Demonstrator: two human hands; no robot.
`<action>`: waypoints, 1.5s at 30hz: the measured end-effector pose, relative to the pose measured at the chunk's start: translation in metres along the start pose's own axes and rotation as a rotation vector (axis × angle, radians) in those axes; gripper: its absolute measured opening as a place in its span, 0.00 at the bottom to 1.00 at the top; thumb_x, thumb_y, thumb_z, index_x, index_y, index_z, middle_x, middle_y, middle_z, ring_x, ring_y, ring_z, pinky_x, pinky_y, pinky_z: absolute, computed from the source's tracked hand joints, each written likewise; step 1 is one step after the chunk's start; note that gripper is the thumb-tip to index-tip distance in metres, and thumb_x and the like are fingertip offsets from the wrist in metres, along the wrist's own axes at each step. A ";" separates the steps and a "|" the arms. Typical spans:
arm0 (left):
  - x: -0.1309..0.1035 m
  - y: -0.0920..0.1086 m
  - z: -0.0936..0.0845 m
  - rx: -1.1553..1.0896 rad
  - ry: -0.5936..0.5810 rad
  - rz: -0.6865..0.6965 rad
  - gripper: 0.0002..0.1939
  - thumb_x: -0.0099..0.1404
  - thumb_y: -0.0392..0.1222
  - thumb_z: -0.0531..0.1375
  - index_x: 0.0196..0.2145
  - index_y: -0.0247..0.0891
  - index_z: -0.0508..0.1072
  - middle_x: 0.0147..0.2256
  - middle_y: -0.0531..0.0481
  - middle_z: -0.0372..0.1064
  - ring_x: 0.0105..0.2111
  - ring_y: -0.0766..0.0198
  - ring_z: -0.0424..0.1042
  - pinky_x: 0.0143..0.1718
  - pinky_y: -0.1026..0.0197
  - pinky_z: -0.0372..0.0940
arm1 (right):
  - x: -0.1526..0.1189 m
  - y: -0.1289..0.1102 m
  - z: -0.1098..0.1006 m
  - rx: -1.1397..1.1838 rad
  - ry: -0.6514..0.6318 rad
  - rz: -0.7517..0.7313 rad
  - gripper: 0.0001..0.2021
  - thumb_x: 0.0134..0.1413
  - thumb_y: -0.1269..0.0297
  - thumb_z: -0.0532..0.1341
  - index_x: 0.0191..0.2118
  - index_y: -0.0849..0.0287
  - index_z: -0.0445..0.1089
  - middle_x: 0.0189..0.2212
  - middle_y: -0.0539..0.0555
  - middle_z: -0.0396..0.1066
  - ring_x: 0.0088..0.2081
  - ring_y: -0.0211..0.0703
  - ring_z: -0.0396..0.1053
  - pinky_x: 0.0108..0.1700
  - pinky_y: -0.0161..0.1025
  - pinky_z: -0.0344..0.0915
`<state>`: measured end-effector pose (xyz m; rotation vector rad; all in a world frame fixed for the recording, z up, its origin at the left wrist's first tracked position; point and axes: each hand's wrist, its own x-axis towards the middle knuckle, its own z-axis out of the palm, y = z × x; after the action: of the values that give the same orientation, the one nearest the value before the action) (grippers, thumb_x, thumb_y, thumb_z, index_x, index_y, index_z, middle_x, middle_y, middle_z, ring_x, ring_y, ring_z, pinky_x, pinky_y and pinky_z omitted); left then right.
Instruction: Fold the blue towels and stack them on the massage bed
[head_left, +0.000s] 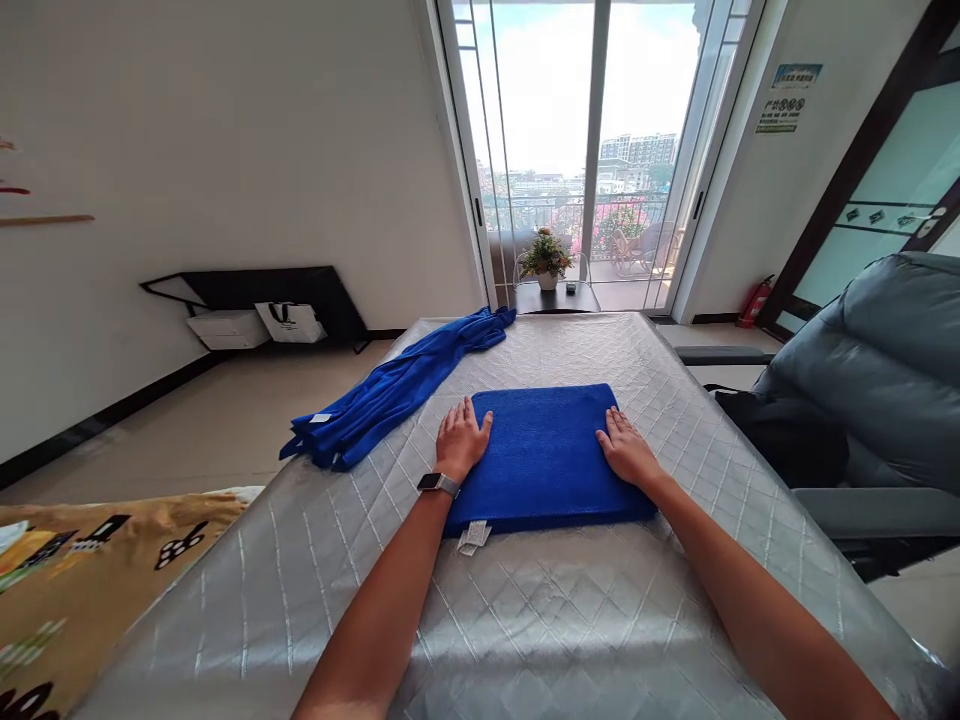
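A folded blue cloth lies flat as a neat rectangle on the silvery quilted surface, with a white tag sticking out at its near left corner. My left hand rests at its left edge, fingers stretched forward, a watch on the wrist. At the right edge my right hand lies with fingers extended, touching the cloth. Neither hand grips it. Farther left, a second blue cloth lies loosely bunched in a long strip, reaching the left border of the surface.
A grey padded chair stands close on the right. Beyond the far edge is a small table with a potted plant. A patterned brown blanket lies at the lower left. A black rack is by the left wall.
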<state>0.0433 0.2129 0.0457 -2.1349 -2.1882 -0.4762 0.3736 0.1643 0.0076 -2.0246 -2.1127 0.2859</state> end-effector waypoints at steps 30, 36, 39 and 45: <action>-0.068 0.003 -0.003 0.062 -0.163 0.203 0.40 0.77 0.61 0.36 0.73 0.29 0.52 0.73 0.39 0.45 0.73 0.54 0.46 0.73 0.50 0.44 | -0.002 0.001 0.001 -0.012 0.032 -0.009 0.35 0.72 0.54 0.39 0.74 0.76 0.42 0.75 0.65 0.38 0.75 0.50 0.36 0.74 0.47 0.40; -0.071 0.000 -0.003 0.043 -0.185 0.187 0.42 0.77 0.62 0.37 0.73 0.26 0.50 0.73 0.37 0.44 0.73 0.52 0.45 0.72 0.50 0.45 | 0.002 0.011 0.011 -0.029 0.060 -0.033 0.36 0.72 0.53 0.38 0.74 0.76 0.43 0.75 0.66 0.39 0.75 0.49 0.36 0.74 0.48 0.42; -0.071 0.000 -0.005 0.035 -0.198 0.201 0.41 0.77 0.62 0.37 0.73 0.25 0.50 0.73 0.37 0.43 0.73 0.51 0.45 0.72 0.50 0.45 | 0.002 0.010 0.011 -0.061 0.053 -0.032 0.35 0.72 0.54 0.38 0.74 0.77 0.43 0.75 0.66 0.39 0.75 0.49 0.36 0.74 0.47 0.42; -0.072 0.000 -0.007 0.028 -0.195 0.205 0.41 0.77 0.61 0.41 0.72 0.22 0.51 0.73 0.35 0.43 0.73 0.50 0.44 0.72 0.49 0.45 | -0.011 -0.004 -0.003 -0.161 0.065 0.033 0.34 0.73 0.55 0.39 0.74 0.74 0.46 0.74 0.65 0.42 0.75 0.52 0.39 0.73 0.50 0.42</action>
<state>0.0455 0.1415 0.0349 -2.4495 -2.0168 -0.2327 0.3708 0.1527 0.0117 -2.1262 -2.1268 0.0551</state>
